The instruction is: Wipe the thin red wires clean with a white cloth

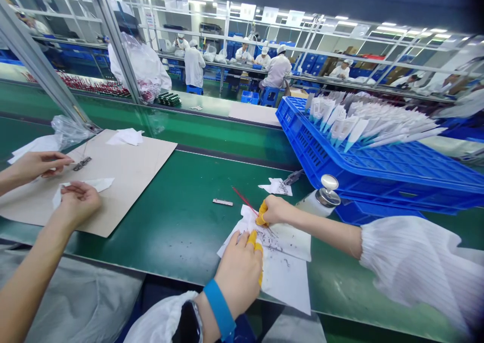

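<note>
My right hand (275, 211), with yellow finger cots, is closed in a pinch on a thin red wire (243, 198) that runs up and left from the fingers. Close below it, my left hand (242, 268), also in yellow cots, is closed over white paper sheets (289, 277). What its fingertips grip is hidden. Dark specks and scraps lie scattered on the paper. A small narrow pale strip (223, 202) rests on the green table left of the paper. Behind my right hand is a crumpled wipe (278, 186) with dark smudges.
A pump-top bottle (319, 202) stands beside my right forearm, before a large blue crate (378, 174) with many white-and-blue pieces. At left, a co-worker's hands (77, 199) hold a wipe over a cardboard sheet (124, 182). A metal post (117, 46) rises behind.
</note>
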{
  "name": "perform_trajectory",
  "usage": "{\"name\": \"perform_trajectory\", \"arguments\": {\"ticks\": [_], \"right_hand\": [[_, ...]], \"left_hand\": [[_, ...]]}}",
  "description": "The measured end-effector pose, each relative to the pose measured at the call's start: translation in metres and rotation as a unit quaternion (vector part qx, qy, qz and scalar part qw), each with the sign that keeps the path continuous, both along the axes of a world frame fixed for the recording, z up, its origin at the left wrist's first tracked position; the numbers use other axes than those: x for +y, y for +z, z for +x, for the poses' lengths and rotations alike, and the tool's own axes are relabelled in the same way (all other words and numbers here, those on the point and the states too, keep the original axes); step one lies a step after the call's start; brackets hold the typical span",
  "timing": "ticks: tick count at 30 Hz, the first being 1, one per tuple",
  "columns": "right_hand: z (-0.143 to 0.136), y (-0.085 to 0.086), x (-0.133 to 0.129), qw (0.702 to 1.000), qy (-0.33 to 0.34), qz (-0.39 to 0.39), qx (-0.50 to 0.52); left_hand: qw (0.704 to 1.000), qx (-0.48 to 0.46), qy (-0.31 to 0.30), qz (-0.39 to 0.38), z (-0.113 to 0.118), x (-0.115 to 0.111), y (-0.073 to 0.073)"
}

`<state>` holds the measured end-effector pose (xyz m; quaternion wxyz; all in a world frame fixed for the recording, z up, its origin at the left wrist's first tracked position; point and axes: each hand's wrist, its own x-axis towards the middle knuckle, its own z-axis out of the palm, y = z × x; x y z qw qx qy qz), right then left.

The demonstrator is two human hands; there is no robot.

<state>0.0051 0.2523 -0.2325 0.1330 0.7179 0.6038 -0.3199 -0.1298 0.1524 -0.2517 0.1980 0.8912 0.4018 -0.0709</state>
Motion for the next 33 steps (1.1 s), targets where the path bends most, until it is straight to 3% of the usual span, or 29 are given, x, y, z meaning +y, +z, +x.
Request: {"name": "perform_trajectory", "arguments": {"ticks": [10, 20, 27, 33], "right_hand": [[0.0, 0.006, 0.002, 0.997, -0.043, -0.062, 0.036], [-0.004, 0.001, 0.003, 0.999, -0.036, -0.006, 0.023], [0.008, 0.003, -0.002, 0.99, -0.099, -0.036, 0.092], [0.023, -0.002, -0.005, 0.966, -0.145, -0.031, 0.211]], "left_hand": [[1.0, -0.025, 0.011, -0.008, -0.002, -0.001, 0.0], [0.999, -0.035, 0.016, 0.014, -0.003, -0.001, -0.005], [0.998, -0.045, 0.011, 0.037, -0.005, -0.001, -0.008], [0.998, -0.044, 0.011, 0.047, -0.008, 0.002, -0.011]]}}
